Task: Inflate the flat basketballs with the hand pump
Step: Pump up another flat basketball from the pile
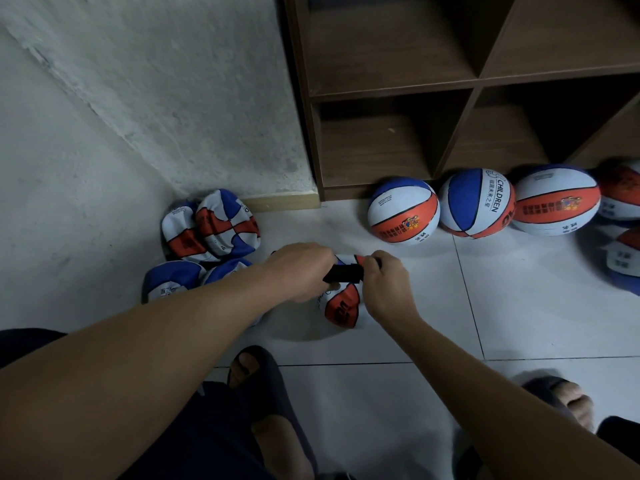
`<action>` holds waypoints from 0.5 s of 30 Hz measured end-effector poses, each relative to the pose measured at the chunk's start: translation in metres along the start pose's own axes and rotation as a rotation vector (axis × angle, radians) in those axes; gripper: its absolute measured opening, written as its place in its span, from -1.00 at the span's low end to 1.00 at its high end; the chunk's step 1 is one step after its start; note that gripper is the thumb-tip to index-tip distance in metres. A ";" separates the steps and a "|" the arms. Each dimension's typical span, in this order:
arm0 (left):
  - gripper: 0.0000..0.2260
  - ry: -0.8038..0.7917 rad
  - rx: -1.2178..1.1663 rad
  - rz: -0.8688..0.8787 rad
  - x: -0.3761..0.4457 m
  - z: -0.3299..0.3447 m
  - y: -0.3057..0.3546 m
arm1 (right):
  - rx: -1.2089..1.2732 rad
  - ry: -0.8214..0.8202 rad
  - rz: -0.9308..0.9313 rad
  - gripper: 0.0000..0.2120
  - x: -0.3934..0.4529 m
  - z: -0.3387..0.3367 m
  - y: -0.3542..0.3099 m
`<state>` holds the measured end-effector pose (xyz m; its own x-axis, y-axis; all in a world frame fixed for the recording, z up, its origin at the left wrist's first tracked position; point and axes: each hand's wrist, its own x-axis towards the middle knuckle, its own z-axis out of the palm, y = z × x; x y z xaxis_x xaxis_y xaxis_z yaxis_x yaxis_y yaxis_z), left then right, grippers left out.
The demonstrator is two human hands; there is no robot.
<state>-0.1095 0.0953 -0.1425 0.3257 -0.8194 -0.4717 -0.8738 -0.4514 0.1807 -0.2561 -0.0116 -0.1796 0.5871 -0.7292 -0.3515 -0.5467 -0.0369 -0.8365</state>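
- White tiled floor (pixel 398 403) underfoot, rough plaster wall (pixel 156 98) to the left, dark wooden shelf unit (pixel 474 81) behind; light is dim.
- Nearest: person's two feet in dark slippers, one (pixel 263 386) at centre, one (pixel 554 396) at right, both flat on the tiles.
- Both forearms reach forward over one soft ball (pixel 341 306) lying on the floor between the hands.
- Left hand (pixel 301 275) is curled round one end of the black pump (pixel 344 273); its fingers are hidden under the hand, so how tight the hold is cannot be told.
- Right hand (pixel 382 285) pinches the other end of the pump with fingers bent, just above the ball.
- Pump lies roughly level across the top of the ball. Needle and valve are not visible; I cannot tell whether the needle is seated.
- Step in hand, by my reading: readying or starting to pump this ball, which looks part-collapsed.
- Next move likely calls for keeping the pump straight on the valve, one hand steadying the barrel, the other working the handle in even strokes.
- Left, by the wall: heap of flat balls (pixel 211 233), folded and touching one another, still to do.
- Far right, along the shelf foot: row of round balls (pixel 478 202), side by side, seemingly finished.
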 end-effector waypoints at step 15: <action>-0.71 0.069 0.056 -0.065 0.004 -0.004 -0.011 | 0.086 0.114 0.073 -0.74 0.023 -0.038 0.013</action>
<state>-0.0971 0.0954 -0.1428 0.4046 -0.8125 -0.4197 -0.8682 -0.4854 0.1027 -0.2722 -0.0548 -0.1826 0.4735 -0.8005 -0.3674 -0.5294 0.0747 -0.8451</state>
